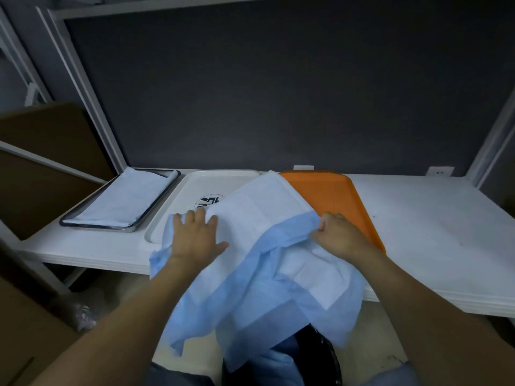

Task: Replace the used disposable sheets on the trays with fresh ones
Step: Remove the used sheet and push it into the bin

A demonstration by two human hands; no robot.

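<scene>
At ten o'clock the metal tray (97,225) holds a blue sheet (125,199), so I judge it done; the white tray (192,185) at eleven and the orange tray (334,193) at one show bare plastic and are yet to be lined. At twelve the loose sheet (259,218) lies crumpled across both, the left hand (195,236) pressing it with spread fingers, the right hand (341,234) pinching its blue border. Cardboard (41,162) stands at nine; the white shelf (432,218) runs to three o'clock below a dark wall (278,93)
</scene>
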